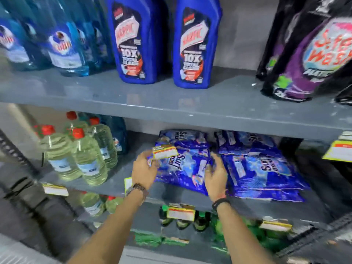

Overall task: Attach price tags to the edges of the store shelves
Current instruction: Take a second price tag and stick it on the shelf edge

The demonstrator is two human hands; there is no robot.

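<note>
- Head view: the left hand (143, 171) reaches onto the middle shelf (118, 184) and pinches a yellow-and-white price tag (164, 151) between thumb and fingers; the tag sticks out at about one o'clock from the hand, over the left stack of blue Surf Excel packets (187, 164).
- The right hand (216, 176) lies at three o'clock from the left hand, fingers spread loosely against the lower right edge of that same stack; motion blur makes it unclear whether it actually grips a packet or just rests there.
- A second stack of Surf Excel packets (262, 168) lies just beside the first, at three o'clock from the right hand.
- At nine o'clock from the left hand stand clear bottles with red caps (76, 153).
- Price tags already hang on the shelf edges: one (55, 189) below the clear bottles, one (181, 212) at six o'clock from the hands, one (275, 225) further right, and one (338, 149) on the upper shelf edge at the far right.
- On the top shelf (171, 100), two blue Harpic bottles (137, 40) stand upright at twelve o'clock, blue liquid bottles (62, 39) at ten o'clock, purple Safewash pouches (312, 54) at two o'clock.
</note>
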